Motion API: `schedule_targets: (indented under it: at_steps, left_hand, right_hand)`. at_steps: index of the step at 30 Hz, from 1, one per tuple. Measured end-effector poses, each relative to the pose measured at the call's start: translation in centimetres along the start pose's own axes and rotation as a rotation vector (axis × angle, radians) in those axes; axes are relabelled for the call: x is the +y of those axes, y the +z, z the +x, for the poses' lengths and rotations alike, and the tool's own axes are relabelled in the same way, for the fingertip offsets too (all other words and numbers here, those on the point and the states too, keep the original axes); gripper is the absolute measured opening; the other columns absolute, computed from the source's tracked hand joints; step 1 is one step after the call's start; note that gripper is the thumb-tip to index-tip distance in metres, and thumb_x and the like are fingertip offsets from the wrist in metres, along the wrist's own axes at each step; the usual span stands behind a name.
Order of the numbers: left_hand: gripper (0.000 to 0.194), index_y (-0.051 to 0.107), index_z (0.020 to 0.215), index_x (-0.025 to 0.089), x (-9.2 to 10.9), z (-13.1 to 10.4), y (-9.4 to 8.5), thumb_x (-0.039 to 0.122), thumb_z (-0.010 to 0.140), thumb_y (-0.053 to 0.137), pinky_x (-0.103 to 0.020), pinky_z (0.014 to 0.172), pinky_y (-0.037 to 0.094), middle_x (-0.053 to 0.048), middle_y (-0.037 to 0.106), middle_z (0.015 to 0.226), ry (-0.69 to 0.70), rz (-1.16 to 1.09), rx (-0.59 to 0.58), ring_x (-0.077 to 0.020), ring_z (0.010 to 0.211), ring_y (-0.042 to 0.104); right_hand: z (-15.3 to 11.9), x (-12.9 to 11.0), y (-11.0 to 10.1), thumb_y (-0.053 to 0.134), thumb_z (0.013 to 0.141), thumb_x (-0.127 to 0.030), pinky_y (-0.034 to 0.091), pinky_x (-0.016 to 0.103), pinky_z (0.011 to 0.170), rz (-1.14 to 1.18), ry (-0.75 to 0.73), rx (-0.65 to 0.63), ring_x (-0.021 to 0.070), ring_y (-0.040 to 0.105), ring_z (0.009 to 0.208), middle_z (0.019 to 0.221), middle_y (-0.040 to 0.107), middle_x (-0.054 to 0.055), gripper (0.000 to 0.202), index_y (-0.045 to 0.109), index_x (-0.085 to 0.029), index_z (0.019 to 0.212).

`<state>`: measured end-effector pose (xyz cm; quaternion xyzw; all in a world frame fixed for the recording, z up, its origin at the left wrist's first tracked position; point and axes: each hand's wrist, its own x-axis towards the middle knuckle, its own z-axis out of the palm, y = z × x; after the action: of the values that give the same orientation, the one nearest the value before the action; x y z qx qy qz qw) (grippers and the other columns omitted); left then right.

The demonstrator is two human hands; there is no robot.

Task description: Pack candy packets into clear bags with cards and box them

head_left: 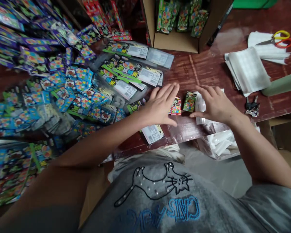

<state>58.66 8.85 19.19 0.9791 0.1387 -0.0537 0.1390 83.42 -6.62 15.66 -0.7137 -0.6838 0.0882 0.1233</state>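
Observation:
My left hand [161, 104] hovers palm down, fingers stretched out and thumb apart, over a black-and-green printed bag whose white label [152, 134] shows below the wrist. Partly behind its fingers is a small red candy packet [176, 106]. A green candy packet [189, 102] lies between my two hands, close to the right fingertips. My right hand [214, 105] has its fingers spread and covers part of a white foam sheet [200, 105]. Nothing shows in either hand, though whether the palms touch what lies beneath is hidden.
Piles of purple packets [34, 42] and blue packets [77, 84] fill the left. Printed bags [135, 72] lie beyond my left hand. A cardboard box [176, 42] holds green packets. Foam sheets [248, 69], scissors [274, 40] and black clips [252, 106] are at right.

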Motion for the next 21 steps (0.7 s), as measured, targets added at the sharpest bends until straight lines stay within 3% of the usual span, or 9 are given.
schedule_targets:
  at_steps: [2, 4, 7, 10, 13, 15, 17, 19, 21]
  left_hand:
    - [0.135, 0.019, 0.175, 0.016, -0.7, -3.6, -1.3, 0.061, 0.072, 0.093, -0.065, 0.136, 0.005, -0.024, 0.018, 0.183, 0.097, 0.037, -0.084, -0.0461, 0.169, 0.018]
    - [0.118, 0.034, 0.171, 0.029, -1.2, -6.8, -1.9, 0.047, 0.072, 0.095, -0.066, 0.137, 0.005, -0.014, 0.026, 0.182, 0.182, 0.073, -0.198, -0.0424, 0.169, 0.023]
    - [0.085, 0.055, 0.156, 0.043, -1.4, -9.6, -1.5, 0.017, 0.080, 0.082, -0.062, 0.139, 0.014, 0.000, 0.047, 0.174, 0.276, 0.087, -0.280, -0.0327, 0.166, 0.037]
    - [0.062, 0.064, 0.147, 0.038, -0.3, -9.8, -1.1, 0.006, 0.093, 0.061, -0.056, 0.138, 0.020, -0.001, 0.065, 0.157, 0.368, 0.143, -0.220, -0.0242, 0.156, 0.052]
    - [0.049, 0.063, 0.148, 0.027, 2.7, -9.5, -1.8, 0.011, 0.102, 0.054, -0.053, 0.134, 0.028, -0.007, 0.072, 0.144, 0.349, 0.258, -0.070, -0.0247, 0.140, 0.062]
    - [0.051, 0.058, 0.153, 0.018, 5.0, -10.1, -2.2, 0.024, 0.103, 0.062, -0.054, 0.127, 0.038, -0.012, 0.072, 0.142, 0.299, 0.270, 0.027, -0.0292, 0.131, 0.064]
    - [0.068, 0.051, 0.158, 0.011, 6.8, -11.1, -1.8, 0.040, 0.100, 0.071, -0.052, 0.118, 0.044, -0.017, 0.068, 0.144, 0.237, 0.233, 0.086, -0.0327, 0.128, 0.063]
    - [0.082, 0.047, 0.161, 0.009, 7.4, -12.3, -0.5, 0.050, 0.095, 0.076, -0.049, 0.112, 0.048, -0.019, 0.064, 0.148, 0.132, 0.183, 0.096, -0.0343, 0.129, 0.061]
    - [0.089, 0.044, 0.162, 0.009, 6.8, -13.6, 1.4, 0.052, 0.093, 0.079, -0.048, 0.110, 0.049, -0.020, 0.062, 0.150, -0.032, 0.144, 0.082, -0.0355, 0.130, 0.059]
  right_hand:
    - [-0.3, -0.2, 1.4, 0.053, 0.088, -0.092, 0.039, 0.071, 0.121, 0.012, -0.049, 0.003, 0.0511, 0.039, 0.155, 0.172, 0.040, 0.027, 0.118, 0.028, -0.013, 0.171]
    - [0.5, -0.4, 2.5, 0.060, 0.090, -0.084, 0.034, 0.070, 0.125, 0.022, -0.055, -0.012, 0.0506, 0.032, 0.160, 0.175, 0.035, 0.028, 0.118, 0.022, -0.011, 0.173]
    - [2.4, -0.8, 3.1, 0.074, 0.088, -0.066, 0.036, 0.066, 0.124, 0.021, -0.069, -0.057, 0.0506, 0.044, 0.151, 0.161, 0.053, 0.031, 0.112, 0.029, -0.003, 0.169]
    - [3.3, -1.0, 2.9, 0.080, 0.083, -0.055, 0.040, 0.065, 0.120, 0.002, -0.146, -0.066, 0.0490, 0.058, 0.134, 0.146, 0.066, 0.029, 0.106, 0.038, -0.001, 0.165]
    - [2.6, -1.0, 3.2, 0.073, 0.088, -0.062, 0.040, 0.065, 0.120, 0.010, -0.244, -0.097, 0.0472, 0.061, 0.132, 0.151, 0.063, 0.029, 0.104, 0.038, -0.003, 0.165]
    - [1.8, -1.3, 3.9, 0.064, 0.091, -0.074, 0.038, 0.067, 0.123, 0.029, -0.250, -0.103, 0.0480, 0.056, 0.141, 0.160, 0.056, 0.030, 0.110, 0.032, -0.004, 0.169]
    - [1.6, -2.1, 4.8, 0.054, 0.091, -0.086, 0.030, 0.072, 0.128, 0.037, -0.225, -0.052, 0.0497, 0.043, 0.155, 0.172, 0.041, 0.029, 0.119, 0.021, -0.007, 0.174]
    - [2.2, -3.7, 5.8, 0.045, 0.092, -0.091, 0.021, 0.075, 0.130, 0.035, -0.212, 0.028, 0.0497, 0.028, 0.164, 0.182, 0.023, 0.024, 0.118, 0.015, -0.015, 0.177]
    - [3.6, -5.9, 6.8, 0.039, 0.095, -0.090, 0.020, 0.076, 0.131, 0.033, -0.229, 0.077, 0.0489, 0.021, 0.167, 0.185, 0.015, 0.019, 0.108, 0.019, -0.022, 0.177]
